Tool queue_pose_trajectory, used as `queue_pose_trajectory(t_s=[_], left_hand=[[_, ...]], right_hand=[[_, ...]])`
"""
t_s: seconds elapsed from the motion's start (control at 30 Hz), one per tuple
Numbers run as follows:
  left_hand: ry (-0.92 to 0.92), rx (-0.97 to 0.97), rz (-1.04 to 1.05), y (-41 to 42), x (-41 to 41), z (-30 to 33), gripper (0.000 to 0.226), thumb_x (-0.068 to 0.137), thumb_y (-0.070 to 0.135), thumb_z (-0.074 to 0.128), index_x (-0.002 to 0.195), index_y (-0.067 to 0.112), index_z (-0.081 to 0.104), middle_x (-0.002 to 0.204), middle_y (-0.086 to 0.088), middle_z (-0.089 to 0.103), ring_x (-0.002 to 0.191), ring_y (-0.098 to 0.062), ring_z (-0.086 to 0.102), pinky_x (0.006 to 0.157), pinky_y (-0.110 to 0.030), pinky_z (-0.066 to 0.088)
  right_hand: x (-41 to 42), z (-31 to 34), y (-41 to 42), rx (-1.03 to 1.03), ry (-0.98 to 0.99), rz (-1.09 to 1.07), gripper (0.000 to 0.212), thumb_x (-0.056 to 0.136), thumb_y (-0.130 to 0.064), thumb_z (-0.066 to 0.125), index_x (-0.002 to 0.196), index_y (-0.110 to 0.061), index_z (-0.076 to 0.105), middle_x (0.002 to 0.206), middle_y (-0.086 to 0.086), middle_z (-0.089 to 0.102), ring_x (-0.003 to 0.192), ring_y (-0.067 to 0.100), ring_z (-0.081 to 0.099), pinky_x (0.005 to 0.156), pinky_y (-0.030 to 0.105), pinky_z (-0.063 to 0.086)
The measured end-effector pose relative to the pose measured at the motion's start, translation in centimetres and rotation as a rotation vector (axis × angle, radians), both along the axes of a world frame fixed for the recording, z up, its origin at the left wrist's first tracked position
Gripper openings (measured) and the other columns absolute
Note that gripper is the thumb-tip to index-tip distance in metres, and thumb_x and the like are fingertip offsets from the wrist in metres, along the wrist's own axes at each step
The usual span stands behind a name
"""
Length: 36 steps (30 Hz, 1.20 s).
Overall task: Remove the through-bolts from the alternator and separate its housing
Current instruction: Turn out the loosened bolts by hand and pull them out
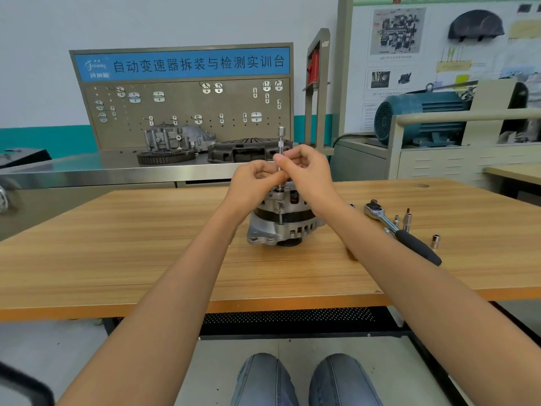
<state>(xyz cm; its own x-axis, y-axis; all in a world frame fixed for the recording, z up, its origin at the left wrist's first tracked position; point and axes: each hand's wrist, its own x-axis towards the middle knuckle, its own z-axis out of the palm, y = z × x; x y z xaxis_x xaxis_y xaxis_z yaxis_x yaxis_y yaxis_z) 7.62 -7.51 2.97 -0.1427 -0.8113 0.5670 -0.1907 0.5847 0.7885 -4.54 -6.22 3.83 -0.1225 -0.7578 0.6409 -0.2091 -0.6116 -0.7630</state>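
Both hands (304,168) pinch extension bar (280,148); socket seemingly hidden behind fingers.

Silver alternator (278,227) with a black band; wood-grain table (146,244); black-handled ratchet (409,238).

At frame centre, a silver ribbed alternator (282,221) stood on the wooden table (146,244) while the left hand (253,180) and right hand (304,168) pinched a slim upright steel extension bar (280,145), a black-handled ratchet (401,231) lying right.

One head-worn wide view looks forward and down, close over the table (146,244).
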Motion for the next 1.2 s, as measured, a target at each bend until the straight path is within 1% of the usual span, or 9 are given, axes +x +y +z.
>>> queue_pose_trajectory(t_s=[0.17,0.3,0.4,0.53,0.63,0.7,0.83,1.1,1.2], left_hand=[[-0.039,0.025,-0.030,0.20,0.39,0.12,0.007,0.088,0.021,0.067,0.082,0.023,0.066,0.066,0.017,0.068,0.066,0.010,0.061,0.061,-0.005,0.045],[-0.128,0.045,-0.084,0.33,0.64,0.39,0.012,0.091,0.017,0.062,0.089,0.024,0.072,0.084,0.013,0.074,0.087,0.003,0.067,0.083,-0.016,0.050],[-0.109,0.065,-0.095,0.28,0.76,0.40,0.014,0.090,0.016,0.065,0.086,0.027,0.071,0.082,0.014,0.074,0.085,0.002,0.068,0.082,-0.019,0.051],[-0.096,0.095,-0.042,-0.12,0.69,0.72,0.008,0.083,0.018,0.073,0.080,0.023,0.068,0.070,0.015,0.071,0.070,0.004,0.066,0.068,-0.015,0.049],[-0.085,0.099,-0.024,-0.25,0.47,0.73,0.008,0.083,0.018,0.073,0.088,0.014,0.069,0.077,0.006,0.072,0.074,-0.002,0.066,0.067,-0.015,0.050],[-0.084,0.092,-0.014,-0.22,0.35,0.63,0.010,0.084,0.015,0.071,0.092,0.012,0.068,0.080,0.002,0.070,0.073,-0.002,0.065,0.066,-0.014,0.049],[-0.059,0.061,0.029,-0.05,0.07,0.55,0.014,0.082,0.016,0.073,0.078,0.019,0.060,0.070,0.009,0.060,0.057,0.007,0.055,0.054,-0.008,0.043],[-0.089,0.115,-0.051,0.43,0.73,0.81,0.007,0.088,0.019,0.067,0.083,0.024,0.068,0.071,0.015,0.071,0.069,0.011,0.063,0.058,-0.004,0.045],[-0.101,0.119,-0.080,0.51,0.92,0.94,0.014,0.089,0.016,0.064,0.080,0.025,0.069,0.072,0.018,0.071,0.073,0.012,0.064,0.060,-0.002,0.044]], right_hand=[[-0.70,-0.08,-0.12,0.023,0.034,0.060,0.009,0.091,-0.021,0.060,0.097,-0.014,0.064,0.086,-0.007,0.062,0.082,0.002,0.057,0.063,0.005,0.045],[-0.83,-0.32,-0.25,0.050,0.035,0.134,0.019,0.096,-0.019,0.052,0.110,-0.016,0.063,0.105,0.000,0.062,0.089,-0.001,0.056,0.059,0.002,0.043],[-0.71,-0.34,-0.52,0.080,0.068,0.134,0.023,0.099,-0.021,0.046,0.114,-0.018,0.063,0.122,0.008,0.057,0.102,0.009,0.057,0.063,0.005,0.046],[-0.66,-0.26,-0.42,0.136,0.104,0.144,0.029,0.101,-0.024,0.041,0.119,-0.015,0.061,0.112,0.000,0.063,0.104,0.009,0.057,0.075,0.012,0.044],[-0.56,-0.37,-0.35,0.169,0.149,0.130,0.035,0.095,-0.036,0.051,0.121,-0.014,0.058,0.109,-0.003,0.062,0.101,0.006,0.056,0.073,0.014,0.041],[-0.44,-0.42,-0.43,0.165,0.111,0.107,0.030,0.090,-0.034,0.060,0.112,-0.014,0.059,0.102,-0.002,0.062,0.095,0.006,0.057,0.069,0.013,0.042],[-0.44,-0.13,-0.42,0.162,0.058,0.095,0.012,0.087,-0.027,0.066,0.088,-0.016,0.063,0.093,0.001,0.065,0.091,0.011,0.061,0.071,0.017,0.045],[-1.14,-0.44,-0.25,0.118,0.102,0.135,0.014,0.094,-0.026,0.057,0.095,-0.016,0.067,0.090,0.000,0.065,0.088,0.012,0.060,0.080,0.023,0.049],[-1.03,-0.42,-0.05,0.104,0.141,0.150,0.016,0.097,-0.025,0.051,0.102,-0.025,0.066,0.109,0.006,0.063,0.095,0.011,0.058,0.076,0.015,0.045]])
